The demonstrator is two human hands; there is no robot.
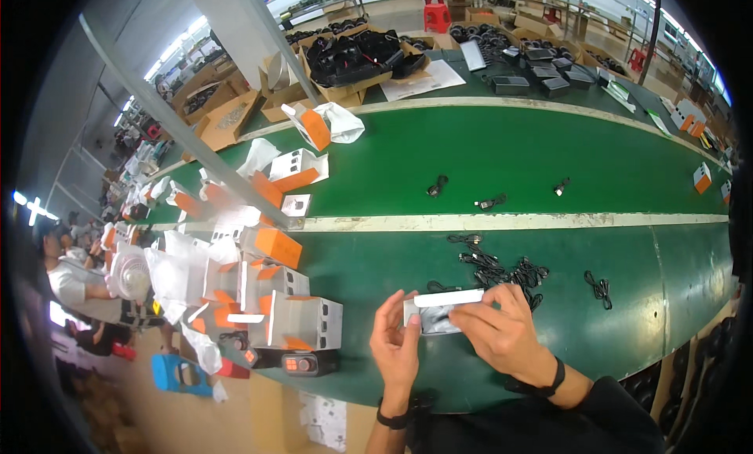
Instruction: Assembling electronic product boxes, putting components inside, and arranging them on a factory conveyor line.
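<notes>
- Box [450, 299]: small, pale, open; held between both hands above the near edge of the bench. Its long axis runs left to right, across the person's body, and the opening faces the person.
- Left hand [394, 340]: at the box's left end, thumb on the near side and fingers behind, clamped on that end.
- Right hand [508, 332]: at the right end, fingers bent and close together, tips lying over the opening. Whether they grip the white flap or the contents cannot be told.
- Contents [436, 322]: greyish, lying just left of the right fingertips, which are nearer to them than the left fingers; kind unclear.
- Bench [369, 258]: green and smooth. A heap of black cables [488, 267] lies just beyond the box, with a single cable [598, 289] apart to the right.
- Left of the hands: white-and-orange cartons [325, 322], several open, with a black-and-orange device [302, 364] at the bench edge.
- Beyond: a green belt [392, 160] behind a pale rail [439, 222], bearing three cables well apart.
- Room: a grey post [184, 136] slants at left; a co-worker [74, 280] stands near a fan [130, 272]; a blue stool [176, 373] stands on the floor.
</notes>
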